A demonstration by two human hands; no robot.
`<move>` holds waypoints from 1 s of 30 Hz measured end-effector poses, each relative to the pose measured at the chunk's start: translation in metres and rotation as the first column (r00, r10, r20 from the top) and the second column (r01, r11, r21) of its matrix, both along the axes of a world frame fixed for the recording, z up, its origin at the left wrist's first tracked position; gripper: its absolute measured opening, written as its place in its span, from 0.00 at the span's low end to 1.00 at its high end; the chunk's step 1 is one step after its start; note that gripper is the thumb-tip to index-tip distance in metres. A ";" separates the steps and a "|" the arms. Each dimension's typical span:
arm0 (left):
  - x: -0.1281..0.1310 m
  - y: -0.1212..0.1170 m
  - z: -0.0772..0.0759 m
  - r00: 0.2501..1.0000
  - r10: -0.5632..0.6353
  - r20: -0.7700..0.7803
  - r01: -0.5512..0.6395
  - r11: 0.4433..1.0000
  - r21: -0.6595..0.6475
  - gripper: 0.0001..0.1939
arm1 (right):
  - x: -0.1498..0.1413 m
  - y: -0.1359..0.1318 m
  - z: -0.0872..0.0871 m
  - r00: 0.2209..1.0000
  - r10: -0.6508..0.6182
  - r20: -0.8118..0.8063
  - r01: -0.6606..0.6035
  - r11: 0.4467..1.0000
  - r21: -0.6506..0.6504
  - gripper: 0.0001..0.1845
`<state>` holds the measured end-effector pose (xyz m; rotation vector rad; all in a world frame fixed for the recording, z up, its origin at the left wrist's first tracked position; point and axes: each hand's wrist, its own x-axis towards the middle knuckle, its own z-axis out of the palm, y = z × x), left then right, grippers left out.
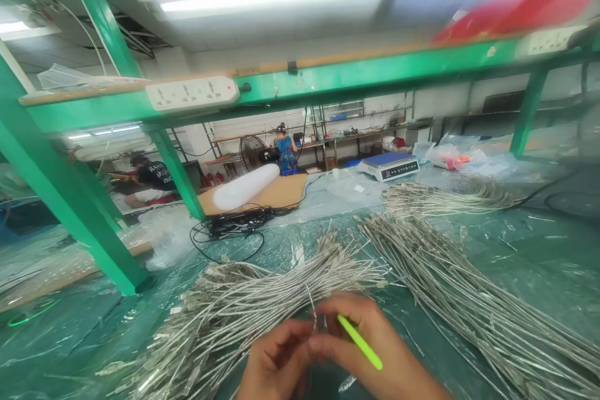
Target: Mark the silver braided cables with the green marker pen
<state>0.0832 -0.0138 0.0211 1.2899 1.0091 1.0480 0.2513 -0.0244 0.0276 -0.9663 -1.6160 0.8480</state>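
Observation:
My left hand (279,359) is closed, thumb and forefinger pinching a short silvery cable (311,297) whose thin end points up between my hands. Fingertips of my right hand (375,331) meet it from the other side, pinched on the same cable. A slim neon yellow-green stick (360,342), its kind unclear, rests in the right hand with its far end hidden by the fingers. Just beyond both hands spreads a heap of silvery cables (262,294) with plug-like ends. Another large bundle of cables (450,275) lies to the right.
Green film covers the table (553,269). A blue-topped scale (389,165) stands behind the cables, with plastic bags (454,153) beside it. Black cords (239,222) lie near a white roll (246,186). A green frame (328,78) carrying a power strip (192,94) crosses above. Two people are farther back.

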 end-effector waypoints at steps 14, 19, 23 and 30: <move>-0.006 0.002 -0.002 0.998 0.039 0.051 -0.040 0.999 0.004 0.14 | 0.005 0.003 0.003 0.985 -0.039 0.170 0.030 0.998 0.054 0.11; -0.010 0.002 0.012 0.971 0.129 0.203 -0.113 0.990 -0.085 0.12 | 0.013 0.016 -0.011 0.934 -0.240 0.265 0.213 0.969 0.126 0.09; -0.009 0.001 0.017 0.959 0.179 0.219 -0.166 0.983 -0.079 0.12 | 0.015 0.019 -0.012 0.911 -0.366 0.192 0.347 0.930 0.126 0.10; -0.005 0.003 0.000 0.983 0.101 0.151 -0.096 0.995 -0.036 0.12 | -0.003 0.002 -0.001 0.972 -0.236 -0.008 0.235 0.962 0.137 0.09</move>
